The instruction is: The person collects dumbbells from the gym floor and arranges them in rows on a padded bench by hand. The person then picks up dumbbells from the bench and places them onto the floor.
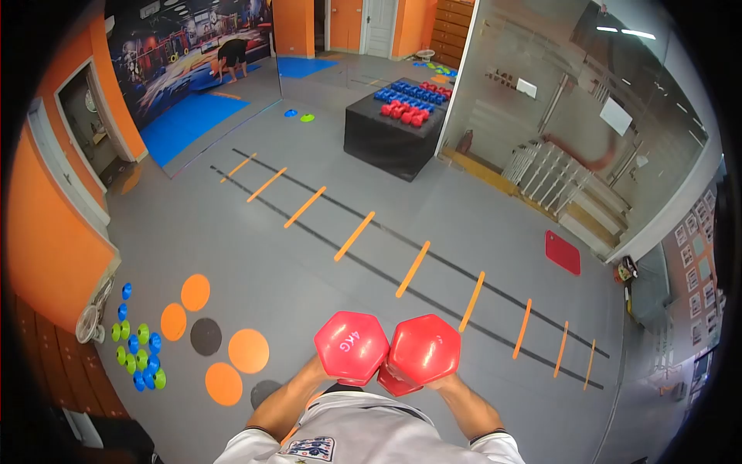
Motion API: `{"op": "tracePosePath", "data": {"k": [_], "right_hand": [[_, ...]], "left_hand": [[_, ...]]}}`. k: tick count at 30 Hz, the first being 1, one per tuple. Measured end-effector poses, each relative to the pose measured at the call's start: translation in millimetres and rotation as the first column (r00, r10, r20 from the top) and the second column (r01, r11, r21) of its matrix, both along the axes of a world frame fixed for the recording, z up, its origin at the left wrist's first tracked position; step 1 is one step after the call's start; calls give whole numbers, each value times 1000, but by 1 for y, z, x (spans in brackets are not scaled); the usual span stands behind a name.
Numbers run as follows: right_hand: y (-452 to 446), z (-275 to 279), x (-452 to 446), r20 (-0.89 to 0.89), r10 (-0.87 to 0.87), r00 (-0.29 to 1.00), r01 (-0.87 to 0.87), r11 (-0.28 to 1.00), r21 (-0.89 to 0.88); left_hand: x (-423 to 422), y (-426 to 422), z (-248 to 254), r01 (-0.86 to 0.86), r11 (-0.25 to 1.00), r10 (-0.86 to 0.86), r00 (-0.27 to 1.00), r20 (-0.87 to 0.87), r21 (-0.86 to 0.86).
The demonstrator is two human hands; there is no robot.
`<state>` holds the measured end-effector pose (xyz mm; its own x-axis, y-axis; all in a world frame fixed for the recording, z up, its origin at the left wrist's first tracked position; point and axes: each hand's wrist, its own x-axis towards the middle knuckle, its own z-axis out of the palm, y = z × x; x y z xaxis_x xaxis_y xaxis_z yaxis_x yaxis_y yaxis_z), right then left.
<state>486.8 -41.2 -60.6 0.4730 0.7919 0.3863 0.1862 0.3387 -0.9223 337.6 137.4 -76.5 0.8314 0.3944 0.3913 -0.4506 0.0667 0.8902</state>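
Two red hexagonal dumbbells are raised close together in front of my chest, their end faces turned up toward the camera. The left dumbbell is marked 4KG. My left hand grips it from below, with the fingers hidden behind its head. Beside it, the right dumbbell leans slightly, and part of its lower head shows underneath. My right hand is closed on that one, mostly covered by the weight. The two upper heads nearly touch. Both forearms come up from the sides of a white shirt.
An agility ladder with orange rungs crosses the grey floor ahead. Orange discs and several blue and green cones lie at left. A black box carries rows of dumbbells. Further back, a person bends over.
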Motion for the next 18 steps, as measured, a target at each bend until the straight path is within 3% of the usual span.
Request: {"op": "tracePosePath", "data": {"k": [3,4,6,8,11,18], "right_hand": [[78,6,46,86,-8,996,10,999,-30],[104,12,63,-154,107,982,-114,993,-37],[148,24,86,-621,285,730,-335,941,37],[189,33,113,-671,215,710,-322,946,-37],[244,26,162,-733,218,644,-355,934,-33],[378,-9,311,-717,298,630,-376,925,53]], "left_hand": [[55,75,11,-23,982,14,999,50,189],[74,96,16,-11,976,1,999,45,216],[99,129,17,189,974,-200,976,-82,-124],[134,177,23,329,841,-418,899,-129,-430],[182,232,28,350,756,-493,860,-130,-553],[326,361,7,271,828,-404,895,-187,-491]]}}
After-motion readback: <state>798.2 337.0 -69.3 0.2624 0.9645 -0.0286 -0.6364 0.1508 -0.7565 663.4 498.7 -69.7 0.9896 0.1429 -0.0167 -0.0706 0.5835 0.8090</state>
